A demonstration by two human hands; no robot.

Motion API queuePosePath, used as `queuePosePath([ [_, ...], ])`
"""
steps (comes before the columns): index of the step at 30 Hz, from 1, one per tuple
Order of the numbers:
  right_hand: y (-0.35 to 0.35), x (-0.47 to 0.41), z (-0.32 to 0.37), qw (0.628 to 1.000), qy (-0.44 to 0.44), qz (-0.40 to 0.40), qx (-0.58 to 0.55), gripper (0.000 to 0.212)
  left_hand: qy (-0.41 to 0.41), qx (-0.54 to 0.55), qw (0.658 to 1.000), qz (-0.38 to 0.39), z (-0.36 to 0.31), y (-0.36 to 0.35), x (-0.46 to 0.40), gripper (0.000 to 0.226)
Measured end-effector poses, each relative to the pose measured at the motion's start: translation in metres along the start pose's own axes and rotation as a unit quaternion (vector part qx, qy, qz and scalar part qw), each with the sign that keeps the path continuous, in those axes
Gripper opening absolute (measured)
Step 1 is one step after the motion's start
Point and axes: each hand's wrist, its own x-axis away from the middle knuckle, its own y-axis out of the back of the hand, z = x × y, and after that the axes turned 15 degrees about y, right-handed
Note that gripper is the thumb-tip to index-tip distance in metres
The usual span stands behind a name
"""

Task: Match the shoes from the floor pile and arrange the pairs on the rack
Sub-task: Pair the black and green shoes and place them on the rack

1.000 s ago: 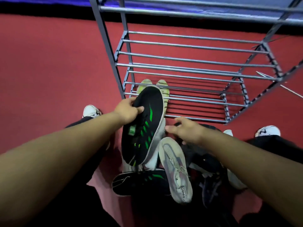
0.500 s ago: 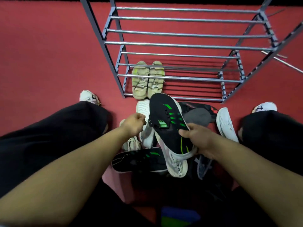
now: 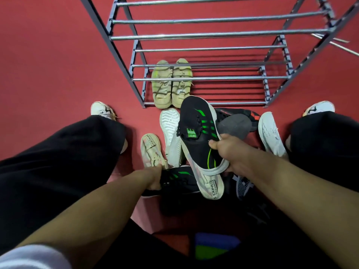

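**Onlooker 1:** Head view, looking down between the knees. The right hand [image 3: 232,152] is clamped on a black shoe with green stripes [image 3: 198,133], thumb on the upper and fingers wrapped under the white sole, holding it clear of the floor pile [image 3: 194,152]. Where is the other hand?

**Onlooker 2:** The left hand [image 3: 154,179] is down in the pile, nearer the person than the raised shoe, on a second black-and-green shoe [image 3: 178,179] that lies on its side. Its fingers curl round that shoe's edge; whether they have closed fully I cannot tell.

**Onlooker 1:** So the step is matching, I would say: one of a pair is held, its mate being gathered.

**Onlooker 2:** Agreed. Beyond the raised shoe, a beige pair [image 3: 172,82] already stands side by side at the left end of the rack [image 3: 200,78], on its bottom tier.

**Onlooker 1:** The next move likely calls for lifting the mate from under the white "CAPRO" shoe [image 3: 211,189], which overlaps it, then setting both just right of the beige pair.
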Motion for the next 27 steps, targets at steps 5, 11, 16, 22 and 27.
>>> queuePosePath([
  [5,0.001,0.0,0.0,1.0,0.017,0.009,0.016,0.013,0.029,-0.064,0.996,-0.058,-0.002,0.004,0.004,0.073],
  [11,0.005,0.001,0.002,0.993,0.033,0.04,0.105,0.02,-0.008,-0.113,0.993,0.032,-0.013,0.026,0.028,0.043],
  [16,0.01,-0.005,0.01,0.984,0.031,0.045,0.17,0.033,-0.052,-0.042,0.998,0.017,-0.013,0.084,0.073,0.034],
  [22,0.019,-0.015,0.004,0.995,0.039,-0.038,0.083,0.02,-0.01,0.075,0.997,0.023,0.032,0.145,0.118,0.033],
  [27,0.024,-0.014,0.008,0.99,0.022,-0.134,0.04,0.029,-0.019,0.205,0.977,-0.056,0.052,0.15,0.11,0.037],
])
